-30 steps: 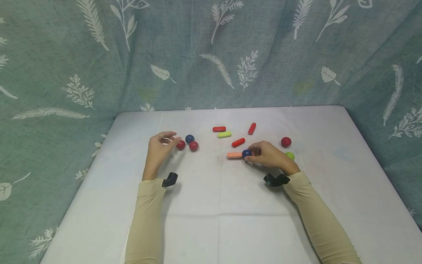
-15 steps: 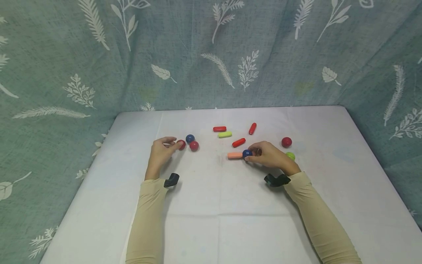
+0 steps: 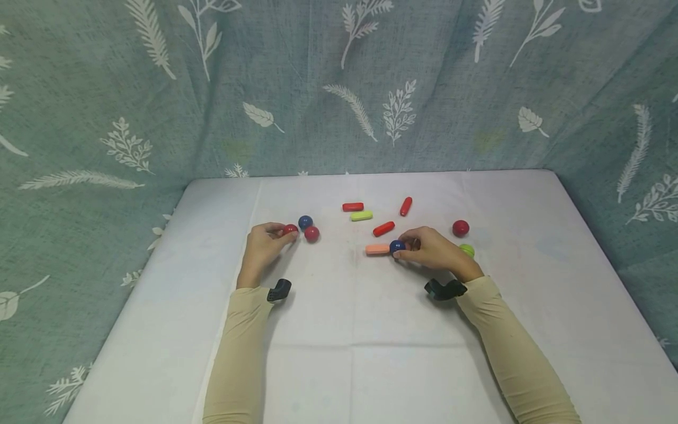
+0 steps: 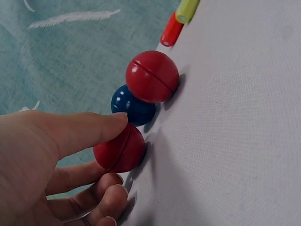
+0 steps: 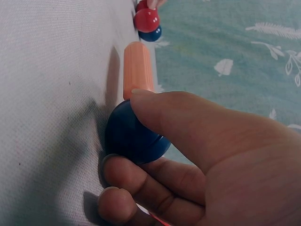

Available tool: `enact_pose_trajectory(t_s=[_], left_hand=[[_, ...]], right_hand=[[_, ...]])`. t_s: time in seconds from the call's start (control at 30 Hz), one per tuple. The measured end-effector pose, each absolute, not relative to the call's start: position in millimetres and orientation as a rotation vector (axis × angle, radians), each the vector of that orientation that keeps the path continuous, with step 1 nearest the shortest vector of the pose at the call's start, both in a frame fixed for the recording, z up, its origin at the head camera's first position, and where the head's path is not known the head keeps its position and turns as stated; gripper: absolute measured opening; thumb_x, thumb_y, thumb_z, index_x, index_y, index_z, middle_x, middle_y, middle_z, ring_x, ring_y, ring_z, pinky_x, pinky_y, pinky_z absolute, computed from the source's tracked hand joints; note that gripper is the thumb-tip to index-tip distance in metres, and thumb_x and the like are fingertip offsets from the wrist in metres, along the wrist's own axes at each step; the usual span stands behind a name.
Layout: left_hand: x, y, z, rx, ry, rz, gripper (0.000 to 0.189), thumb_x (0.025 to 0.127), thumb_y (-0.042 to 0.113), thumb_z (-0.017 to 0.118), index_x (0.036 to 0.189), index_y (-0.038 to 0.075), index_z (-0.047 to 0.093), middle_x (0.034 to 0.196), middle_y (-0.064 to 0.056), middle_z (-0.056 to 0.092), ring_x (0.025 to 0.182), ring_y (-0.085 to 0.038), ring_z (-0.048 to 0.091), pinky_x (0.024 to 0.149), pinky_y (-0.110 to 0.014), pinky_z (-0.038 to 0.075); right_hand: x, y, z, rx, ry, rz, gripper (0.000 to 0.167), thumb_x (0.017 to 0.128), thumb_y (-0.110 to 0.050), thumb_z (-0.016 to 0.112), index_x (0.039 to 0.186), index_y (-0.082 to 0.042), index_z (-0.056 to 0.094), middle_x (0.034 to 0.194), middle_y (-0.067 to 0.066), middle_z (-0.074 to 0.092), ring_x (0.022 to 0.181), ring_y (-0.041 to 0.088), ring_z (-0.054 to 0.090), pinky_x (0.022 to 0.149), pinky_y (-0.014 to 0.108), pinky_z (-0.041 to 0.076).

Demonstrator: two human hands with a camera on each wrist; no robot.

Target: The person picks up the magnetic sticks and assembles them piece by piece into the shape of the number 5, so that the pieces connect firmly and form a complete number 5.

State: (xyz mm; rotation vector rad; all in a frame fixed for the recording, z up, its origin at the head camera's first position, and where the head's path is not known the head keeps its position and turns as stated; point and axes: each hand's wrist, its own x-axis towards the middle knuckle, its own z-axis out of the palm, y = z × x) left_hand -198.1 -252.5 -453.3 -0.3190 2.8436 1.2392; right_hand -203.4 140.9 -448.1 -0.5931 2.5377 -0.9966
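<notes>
My left hand (image 3: 262,247) pinches a red ball (image 4: 121,149) between thumb and fingers at the left of the table. A second red ball (image 3: 312,234) and a blue ball (image 3: 305,222) sit close beside it. Near the middle, my right hand (image 3: 431,250) holds another blue ball (image 5: 131,132), thumb on one side and curled fingers on the other. That ball is at the end of an orange, ridged stick (image 5: 138,68) lying on the cloth; whether they are joined is hard to tell.
Behind the hands lie several red sticks (image 3: 384,228) and a yellow-green stick (image 3: 362,216). To the right are a red ball (image 3: 460,228) and a green ball (image 3: 467,250), partly hidden by my right hand. A leaf-patterned curtain (image 3: 296,88) borders the white table (image 3: 339,377).
My left hand has shifted slightly right, and its thumb and fingers have closed round the outer red ball. The right hand stays still with its blue ball.
</notes>
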Motion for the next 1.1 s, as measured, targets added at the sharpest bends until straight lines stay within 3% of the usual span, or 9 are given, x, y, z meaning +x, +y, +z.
enact_pose_trajectory(t_s=[0.23, 0.53, 0.9, 1.1], left_hand=[[-197, -251, -451, -0.329, 2.848, 1.229, 0.053, 0.093, 0.036, 0.075, 0.128, -0.003, 0.067, 0.114, -0.020, 0.071, 0.090, -0.025, 0.064, 0.068, -0.024, 0.048], [-194, -247, -432, -0.246, 2.825, 1.271, 0.056, 0.092, 0.042, 0.076, 0.127, -0.001, 0.069, 0.111, -0.020, 0.074, 0.093, -0.025, 0.068, 0.073, -0.028, 0.049], [-190, -233, -414, -0.077, 2.855, 1.283, 0.051, 0.094, 0.041, 0.074, 0.128, 0.004, 0.069, 0.124, -0.017, 0.071, 0.114, -0.033, 0.064, 0.095, -0.044, 0.051], [-188, -223, -411, -0.053, 2.818, 1.328, 0.047, 0.092, 0.041, 0.077, 0.124, 0.007, 0.072, 0.124, -0.014, 0.073, 0.112, -0.030, 0.065, 0.085, -0.036, 0.051]], right_hand=[[-203, 140, -448, -0.586, 2.535, -1.006, 0.036, 0.092, -0.025, 0.079, 0.119, -0.002, 0.071, 0.086, 0.005, 0.061, 0.079, 0.017, 0.052, 0.065, 0.027, 0.042], [-201, 141, -447, -0.570, 2.522, -1.018, 0.040, 0.093, -0.025, 0.078, 0.125, -0.002, 0.071, 0.094, 0.008, 0.068, 0.086, 0.020, 0.056, 0.071, 0.029, 0.047], [-200, 143, -448, -0.543, 2.506, -1.024, 0.042, 0.093, -0.027, 0.078, 0.127, -0.004, 0.070, 0.104, 0.009, 0.070, 0.090, 0.022, 0.058, 0.071, 0.029, 0.048], [-200, 141, -448, -0.529, 2.503, -1.023, 0.040, 0.093, -0.027, 0.078, 0.125, -0.004, 0.071, 0.104, 0.009, 0.070, 0.090, 0.023, 0.057, 0.069, 0.028, 0.048]])
